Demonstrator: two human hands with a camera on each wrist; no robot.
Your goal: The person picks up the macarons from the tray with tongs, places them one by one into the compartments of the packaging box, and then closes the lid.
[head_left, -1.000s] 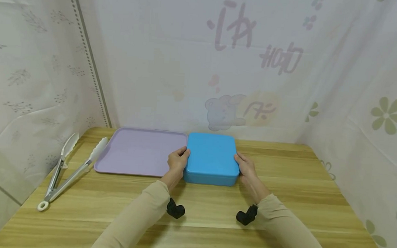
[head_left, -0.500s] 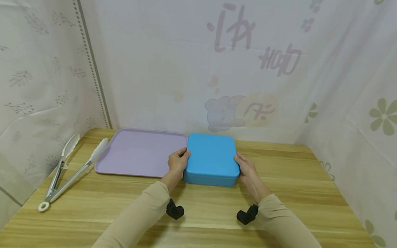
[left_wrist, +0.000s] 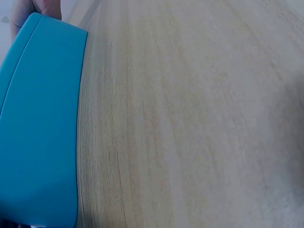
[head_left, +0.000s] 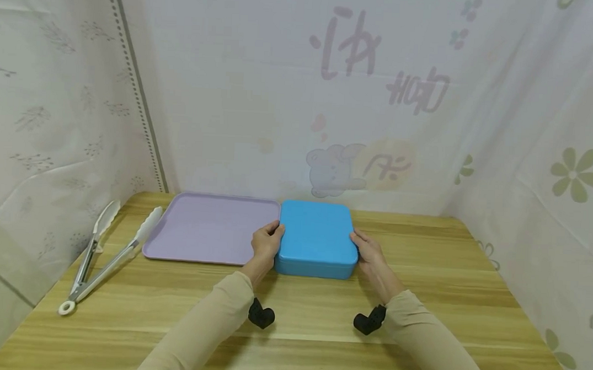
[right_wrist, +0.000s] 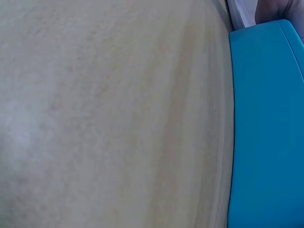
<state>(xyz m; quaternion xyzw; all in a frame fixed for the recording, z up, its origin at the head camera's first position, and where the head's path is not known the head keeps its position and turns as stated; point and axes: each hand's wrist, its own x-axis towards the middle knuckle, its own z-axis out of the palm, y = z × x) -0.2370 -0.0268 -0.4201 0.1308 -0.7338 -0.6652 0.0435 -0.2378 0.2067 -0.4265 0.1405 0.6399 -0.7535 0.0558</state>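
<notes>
A blue lidded box (head_left: 317,233) stands on the wooden table in the head view, its lid closed. My left hand (head_left: 266,243) holds its left side, thumb at the lid's edge. On the opposite side my right hand (head_left: 370,251) grips it the same way, fingers mostly hidden along the wall. The left wrist view shows the front wall of the box (left_wrist: 42,123) low against the tabletop, with part of a hand at its far end. In the right wrist view the box (right_wrist: 266,123) fills the right edge.
A lavender tray (head_left: 215,231) lies flat right against the box's left side, partly behind my left hand. Farther left, spread tongs (head_left: 105,273) with white tips lie on the table (head_left: 435,301). Patterned curtain cloth (head_left: 241,94) hangs behind and at both sides.
Both hands keep their hold on the box, and box, tray and tongs stay in place. Only the head view has shifted very slightly.
</notes>
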